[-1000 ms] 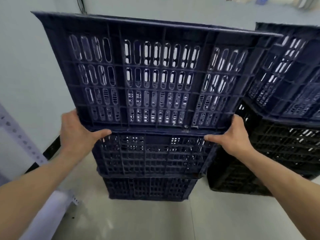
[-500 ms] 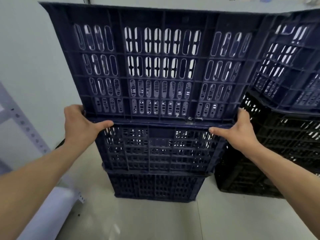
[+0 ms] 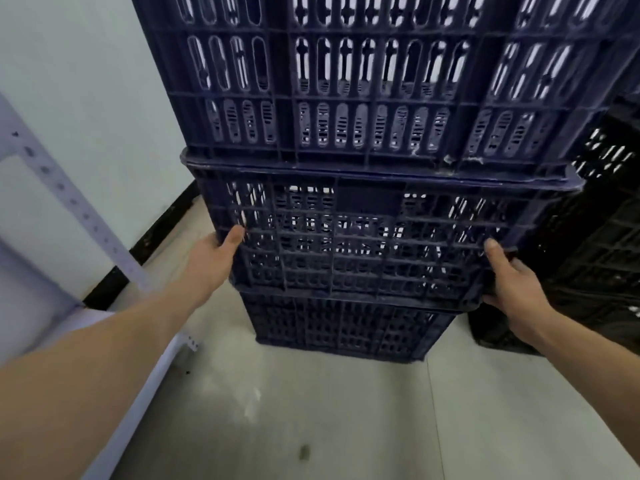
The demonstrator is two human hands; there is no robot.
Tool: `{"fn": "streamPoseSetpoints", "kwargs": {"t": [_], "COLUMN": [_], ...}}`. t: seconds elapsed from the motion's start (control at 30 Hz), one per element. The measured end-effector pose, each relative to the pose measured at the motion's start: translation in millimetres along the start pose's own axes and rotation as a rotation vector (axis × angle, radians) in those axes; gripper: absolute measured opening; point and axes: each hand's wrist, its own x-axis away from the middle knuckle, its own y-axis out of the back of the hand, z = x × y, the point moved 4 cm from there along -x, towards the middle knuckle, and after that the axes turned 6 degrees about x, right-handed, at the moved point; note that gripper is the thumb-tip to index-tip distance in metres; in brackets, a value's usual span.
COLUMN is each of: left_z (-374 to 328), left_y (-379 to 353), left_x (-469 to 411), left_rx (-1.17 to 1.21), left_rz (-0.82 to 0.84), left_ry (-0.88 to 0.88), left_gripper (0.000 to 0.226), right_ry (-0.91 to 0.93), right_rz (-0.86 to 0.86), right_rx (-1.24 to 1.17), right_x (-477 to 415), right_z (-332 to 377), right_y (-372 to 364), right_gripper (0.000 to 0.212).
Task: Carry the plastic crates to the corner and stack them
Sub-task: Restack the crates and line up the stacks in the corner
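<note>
Three dark blue slotted plastic crates stand stacked against the pale wall. The top crate point(image 3: 367, 81) rests on the rim of the middle crate point(image 3: 363, 237), which sits on the bottom crate point(image 3: 339, 327). My left hand point(image 3: 218, 252) wraps the middle crate's left front corner, thumb on its front face. My right hand point(image 3: 512, 282) grips its right front corner the same way. The top crate's upper part is cut off by the frame edge.
A stack of black crates point(image 3: 595, 244) stands right beside the blue stack. A grey perforated metal shelf post point(image 3: 69, 199) and white shelf board are at my left. Grey floor point(image 3: 329, 410) stretches in front, with black skirting point(image 3: 152, 237) along the wall.
The top crate has come down onto the stack. Both hands left its lower edge and dropped to the middle crate's corners. The view has moved closer and lower.
</note>
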Motion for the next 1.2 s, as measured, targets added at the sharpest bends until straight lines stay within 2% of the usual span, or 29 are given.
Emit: {"fn": "streamPoseSetpoints", "kwargs": {"t": [0.1, 0.17, 0.2, 0.33, 0.47, 0.63, 0.77, 0.87, 1.0, 1.07, 1.1, 1.2], "left_z": [6.9, 10.0, 8.6, 25.9, 56.3, 71.7, 74.2, 71.0, 78.7, 82.0, 81.5, 80.0], "left_y": [9.3, 10.6, 9.8, 8.0, -1.0, -4.5, -0.8, -4.9, -9.2, -9.2, -8.6, -9.3], "left_x": [-22.0, -34.5, -35.9, -39.5, -38.5, -34.9, -37.0, -40.5, -43.1, -46.8, -48.0, -40.3], "left_rx": [-0.001, -0.033, -0.044, -0.048, -0.092, -0.351, -0.483, -0.517, -0.364, -0.298, -0.257, -0.219], "left_rz": [-0.068, -0.065, -0.05, 0.006, 0.043, -0.05, -0.02, -0.002, 0.01, 0.002, -0.011, -0.075], "left_ry": [-0.075, -0.108, -0.125, -0.104, 0.059, -0.04, -0.122, -0.14, -0.077, 0.009, 0.039, 0.06], "left_gripper": [0.037, 0.038, 0.04, 0.058, 0.06, 0.062, 0.065, 0.054, 0.052, 0.052, 0.052, 0.057], "right_ry": [-0.014, -0.032, -0.037, -0.016, -0.02, -0.028, -0.018, -0.023, -0.057, -0.054, -0.049, -0.068], "right_rz": [-0.062, -0.108, -0.112, -0.12, -0.127, -0.123, -0.128, -0.101, -0.046, -0.014, 0.002, 0.014], "right_rx": [-0.02, 0.001, 0.017, 0.103, 0.143, 0.087, 0.088, 0.119, 0.114, 0.128, 0.106, 0.014], "right_x": [-3.5, -8.1, -7.3, -12.5, -20.8, -23.3, -19.3, -25.7, -33.0, -28.2, -25.3, -25.6], "right_z": [-4.3, -11.5, -12.5, -23.4, -29.8, -30.4, -32.5, -33.5, -36.3, -29.6, -25.1, -21.5], "right_y": [-12.1, -16.0, -18.5, -14.1, -11.6, -13.0, -12.2, -5.4, -2.6, -6.2, -9.1, -11.6], "right_gripper": [0.077, 0.07, 0.076, 0.121, 0.135, 0.13, 0.129, 0.128, 0.123, 0.117, 0.107, 0.063]}}
